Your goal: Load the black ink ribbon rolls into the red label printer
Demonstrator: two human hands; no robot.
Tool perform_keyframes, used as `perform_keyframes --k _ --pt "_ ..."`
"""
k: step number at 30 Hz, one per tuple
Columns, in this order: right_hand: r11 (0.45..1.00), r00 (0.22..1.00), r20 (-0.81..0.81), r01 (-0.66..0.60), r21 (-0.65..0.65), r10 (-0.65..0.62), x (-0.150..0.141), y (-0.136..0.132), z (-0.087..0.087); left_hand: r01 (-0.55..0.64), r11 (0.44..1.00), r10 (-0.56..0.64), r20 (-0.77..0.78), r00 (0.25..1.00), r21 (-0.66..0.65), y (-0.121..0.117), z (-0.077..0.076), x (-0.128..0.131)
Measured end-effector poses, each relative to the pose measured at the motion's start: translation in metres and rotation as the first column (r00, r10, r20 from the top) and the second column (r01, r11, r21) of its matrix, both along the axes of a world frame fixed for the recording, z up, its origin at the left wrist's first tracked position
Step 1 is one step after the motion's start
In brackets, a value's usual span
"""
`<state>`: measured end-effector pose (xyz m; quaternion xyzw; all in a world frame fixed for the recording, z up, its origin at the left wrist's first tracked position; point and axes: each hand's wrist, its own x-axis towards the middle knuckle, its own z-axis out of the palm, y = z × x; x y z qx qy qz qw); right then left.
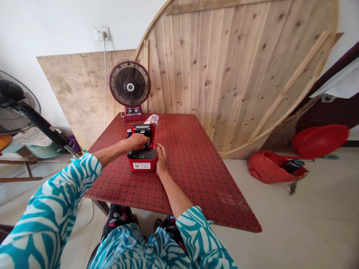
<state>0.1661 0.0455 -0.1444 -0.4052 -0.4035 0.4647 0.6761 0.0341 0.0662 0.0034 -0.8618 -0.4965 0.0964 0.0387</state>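
A red and black label printer [142,163] stands on the table with its lid raised, showing the dark roller parts inside. My left hand [138,141] reaches over the front edge into the printer's open bay. Its fingers are curled and their tips are hidden, so whatever they pinch does not show. Along the printer's right side lies my right hand [162,158], gripping the casing. A small dark cylinder with a white end [129,132] shows at the printer's back left. Behind the raised lid, a clear plastic bottle [152,119] lies on its side.
The table [190,164] has a red patterned cover. At its back stands a dark red desk fan [130,86]. A larger fan [17,101] is at the left, and wooden boards [218,67] lean on the wall. On the floor at right lies a red bag [269,168].
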Motion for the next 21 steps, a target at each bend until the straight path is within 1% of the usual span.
perform_keyframes --k 5,7,8,10,11,12,13,14,15,16,17,18,19,21 --pt "1.0 1.0 0.014 -0.005 -0.003 0.005 0.0 0.002 -0.002 0.019 0.998 -0.02 0.03 0.999 0.055 -0.007 0.004 0.008" --pt "1.0 1.0 0.013 0.001 -0.001 -0.001 0.0 0.001 -0.001 0.012 0.999 -0.015 0.06 0.998 0.048 -0.01 0.008 0.01" --pt "1.0 1.0 0.012 0.001 -0.002 -0.001 0.001 0.001 -0.001 0.006 0.999 -0.01 0.096 0.995 0.041 -0.012 0.012 0.008" --pt "1.0 1.0 0.017 -0.003 -0.007 0.003 0.001 -0.001 0.001 0.009 0.998 -0.022 0.24 0.97 0.055 -0.014 0.025 -0.001" --pt "1.0 1.0 0.02 -0.005 -0.009 0.006 0.002 -0.001 0.001 0.016 0.997 -0.044 0.349 0.936 0.081 -0.014 0.034 -0.01" --pt "1.0 1.0 0.023 -0.006 -0.012 0.006 0.002 -0.002 0.002 0.036 0.993 -0.085 0.464 0.882 0.114 -0.013 0.043 -0.021" --pt "1.0 1.0 0.022 -0.005 -0.014 0.006 0.003 -0.002 0.002 0.033 0.988 -0.117 0.576 0.809 0.154 -0.011 0.052 -0.035" --pt "1.0 1.0 0.019 -0.005 -0.017 0.005 0.003 -0.003 0.002 -0.004 0.982 -0.125 0.675 0.727 0.187 -0.008 0.06 -0.049" --pt "1.0 1.0 0.014 -0.005 -0.018 0.005 0.004 -0.002 0.001 -0.068 0.977 -0.111 0.751 0.651 0.203 -0.004 0.064 -0.065" --pt "1.0 1.0 0.01 -0.005 -0.018 0.006 0.004 -0.002 0.0 -0.151 0.967 -0.075 0.801 0.594 0.203 0.0 0.066 -0.081" --pt "1.0 1.0 0.008 -0.006 -0.018 0.006 0.004 -0.001 -0.002 -0.233 0.956 -0.018 0.828 0.56 0.178 0.005 0.063 -0.096" --pt "1.0 1.0 0.008 -0.006 -0.018 0.007 0.004 0.0 -0.003 -0.303 0.944 0.055 0.843 0.535 0.131 0.011 0.055 -0.111" --pt "1.0 1.0 0.011 -0.007 -0.019 0.008 0.004 0.001 -0.004 -0.369 0.926 0.125 0.857 0.5 0.08 0.017 0.044 -0.124" --pt "1.0 1.0 0.015 -0.006 -0.027 0.006 0.004 0.002 -0.007 -0.469 0.882 0.246 0.882 0.402 -0.032 0.028 0.014 -0.143"
